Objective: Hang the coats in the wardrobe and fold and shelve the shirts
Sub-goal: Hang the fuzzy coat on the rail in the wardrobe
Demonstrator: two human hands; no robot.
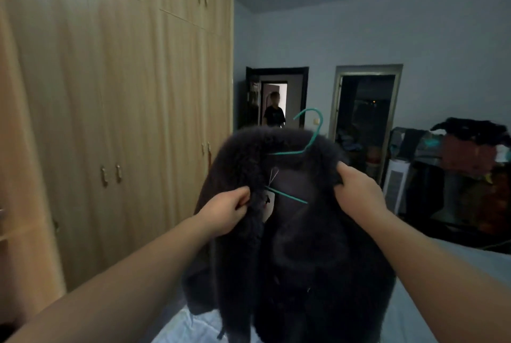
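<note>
A dark fleecy coat [301, 254] hangs in front of me, held up in the air. A green wire hanger [312, 132] sits inside its collar, hook sticking up above the coat. My left hand [231, 211] pinches the left front edge of the coat near the collar. My right hand [356, 190] grips the right side of the collar. A white tag shows inside the coat by my left hand. The tall wooden wardrobe [110, 110] fills the left side, all its doors closed.
A bed with pale sheets [453, 268] lies below and to the right. Piled clothes on furniture [470, 146] stand at the right. Two doorways are at the back; a person [274, 113] stands in the left one.
</note>
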